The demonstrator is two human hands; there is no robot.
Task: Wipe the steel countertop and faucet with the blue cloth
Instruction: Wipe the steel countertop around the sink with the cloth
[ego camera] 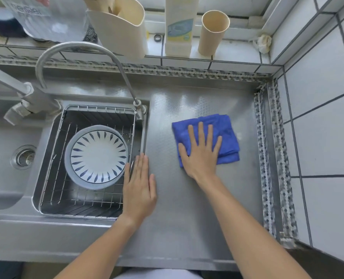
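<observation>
Two hands flat: my right hand [200,152] presses the cloth [223,135] mid-countertop [187,218], fingers spread.
Soft, light, folded; my left hand [139,188], fingers together, rests at the sink [3,174] edge.

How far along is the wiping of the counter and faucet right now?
Early, by the look of it. Nothing shows as finished; the steel gives no clear wiped streaks. In hand: the right hand presses flat on the folded blue cloth on the countertop, while the left hand rests flat by the sink edge. Left: the faucet, untouched by the cloth.
</observation>
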